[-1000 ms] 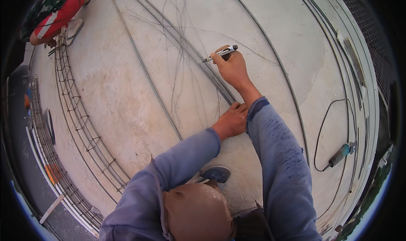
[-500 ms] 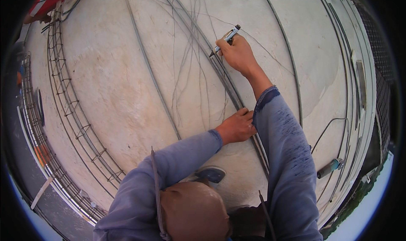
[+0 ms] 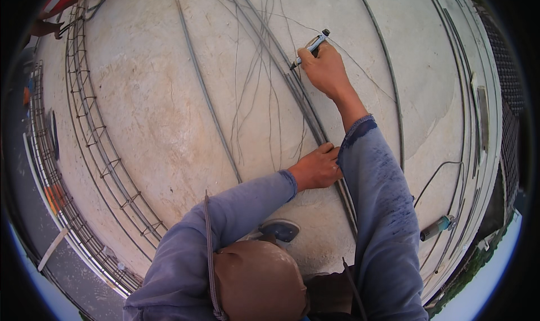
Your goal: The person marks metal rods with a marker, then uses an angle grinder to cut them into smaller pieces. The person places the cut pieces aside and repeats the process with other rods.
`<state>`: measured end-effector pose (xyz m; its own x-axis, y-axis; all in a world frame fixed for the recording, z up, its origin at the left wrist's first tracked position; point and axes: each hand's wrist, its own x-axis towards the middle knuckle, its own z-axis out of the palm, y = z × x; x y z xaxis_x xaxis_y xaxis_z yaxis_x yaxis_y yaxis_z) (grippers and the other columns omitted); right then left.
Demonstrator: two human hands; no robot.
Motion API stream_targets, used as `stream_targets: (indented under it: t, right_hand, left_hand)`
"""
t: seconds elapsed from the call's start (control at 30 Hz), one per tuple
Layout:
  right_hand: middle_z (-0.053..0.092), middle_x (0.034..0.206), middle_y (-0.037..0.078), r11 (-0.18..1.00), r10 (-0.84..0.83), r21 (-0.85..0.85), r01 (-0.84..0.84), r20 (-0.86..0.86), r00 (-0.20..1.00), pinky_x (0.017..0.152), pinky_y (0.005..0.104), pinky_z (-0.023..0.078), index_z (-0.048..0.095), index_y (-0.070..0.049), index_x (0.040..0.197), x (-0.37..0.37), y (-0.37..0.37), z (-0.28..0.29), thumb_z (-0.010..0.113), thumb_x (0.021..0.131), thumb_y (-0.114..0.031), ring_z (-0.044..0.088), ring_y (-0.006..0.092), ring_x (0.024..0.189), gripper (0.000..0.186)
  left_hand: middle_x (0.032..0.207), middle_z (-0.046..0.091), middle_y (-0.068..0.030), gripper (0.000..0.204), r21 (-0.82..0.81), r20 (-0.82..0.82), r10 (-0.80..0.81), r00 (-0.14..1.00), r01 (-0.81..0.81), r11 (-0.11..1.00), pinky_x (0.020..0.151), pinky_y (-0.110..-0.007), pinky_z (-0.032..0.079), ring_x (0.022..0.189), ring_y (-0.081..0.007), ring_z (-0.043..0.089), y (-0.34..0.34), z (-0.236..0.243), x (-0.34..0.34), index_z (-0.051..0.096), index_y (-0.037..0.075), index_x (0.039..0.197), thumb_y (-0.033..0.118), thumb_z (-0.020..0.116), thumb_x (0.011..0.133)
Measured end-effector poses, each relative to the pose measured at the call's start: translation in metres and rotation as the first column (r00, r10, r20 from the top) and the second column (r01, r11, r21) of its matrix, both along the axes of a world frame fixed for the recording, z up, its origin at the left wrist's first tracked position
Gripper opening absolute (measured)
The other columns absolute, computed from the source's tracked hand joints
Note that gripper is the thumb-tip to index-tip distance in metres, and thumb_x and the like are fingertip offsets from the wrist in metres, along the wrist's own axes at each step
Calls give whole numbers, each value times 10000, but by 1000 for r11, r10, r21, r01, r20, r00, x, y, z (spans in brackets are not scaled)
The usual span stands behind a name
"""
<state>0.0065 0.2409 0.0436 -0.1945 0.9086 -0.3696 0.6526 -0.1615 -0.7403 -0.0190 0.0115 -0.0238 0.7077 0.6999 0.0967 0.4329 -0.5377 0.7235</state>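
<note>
My right hand [image 3: 326, 69] is closed round a pale marker pen [image 3: 318, 42] with a dark end. The pen slants down to the left, and its dark tip is at or just above a bundle of long, thin steel bars [image 3: 306, 110]. I cannot tell whether the tip touches. Nearer to me, my left hand [image 3: 318, 169] is wrapped over the same bars, thumb and fingers bent round them. The bars run from the far middle of the floor down to the right, past my right sleeve. Loose thin wires [image 3: 261, 68] lie beside and across them.
A tied rebar cage [image 3: 100, 135] lies at left, with another beyond it near the slab edge. A person's hand [image 3: 49, 28] is by the cage's far end. Single bars [image 3: 205, 87] cross the concrete floor [image 3: 146, 113]. An angle grinder [image 3: 436, 229] with a cable lies at right.
The marker and my right hand have shifted slightly right in the picture, as have the bars. My left hand stays on them. At far left, the other person's hand now shows more plainly by the cage.
</note>
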Motion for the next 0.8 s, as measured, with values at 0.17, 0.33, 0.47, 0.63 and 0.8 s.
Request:
stream_targets:
  t: [0.17, 0.33, 0.47, 0.63, 0.8]
  right_hand:
    - [752, 834, 236, 995, -19, 101, 17, 12, 1000, 769, 473, 581, 664, 55, 963, 0, -8, -2, 673, 991, -306, 752, 363, 789, 362]
    - [771, 864, 174, 956, -218, 162, 245, -166, 962, 754, 430, 569, 668, 21, 982, 23, -12, -8, 703, 1012, -291, 735, 281, 776, 315]
    - [739, 860, 89, 953, -182, 196, 230, -235, 955, 750, 345, 533, 682, -27, 1017, 63, -35, 10, 702, 1070, -254, 661, 133, 790, 234]
    - [743, 877, 62, 944, -194, 191, 269, -337, 921, 793, 319, 530, 694, -27, 1091, 142, -97, 54, 705, 1090, -194, 674, 111, 853, 167]
    - [709, 872, 44, 847, -422, 82, 525, -498, 758, 788, 305, 516, 670, -32, 1059, 200, -204, 90, 672, 1104, -127, 659, 97, 853, 105]
  left_hand:
    - [1104, 736, -62, 121, 119, 50, 50, 997, -56, 991, 1059, -468, 484, 1200, -257, 650, 0, 2, -2, 807, 131, 953, 122, 695, 910]
    - [1022, 721, -43, 96, 208, -15, 36, 999, -32, 978, 1007, -453, 507, 1118, -246, 652, 3, 11, -6, 797, 109, 969, 159, 731, 920]
    - [1029, 701, -35, 180, 249, 49, 114, 992, -123, 961, 1008, -453, 506, 1088, -251, 656, 1, 11, -1, 753, 108, 1106, 234, 758, 977]
    - [1047, 717, -29, 262, 272, 76, 149, 986, -164, 948, 1022, -453, 466, 1074, -262, 659, 2, 15, -1, 706, 128, 1161, 292, 821, 991]
    - [1036, 740, -17, 278, 196, 218, 290, 932, -333, 923, 986, -441, 414, 1048, -265, 650, 0, 21, 0, 720, 139, 1135, 200, 884, 919]
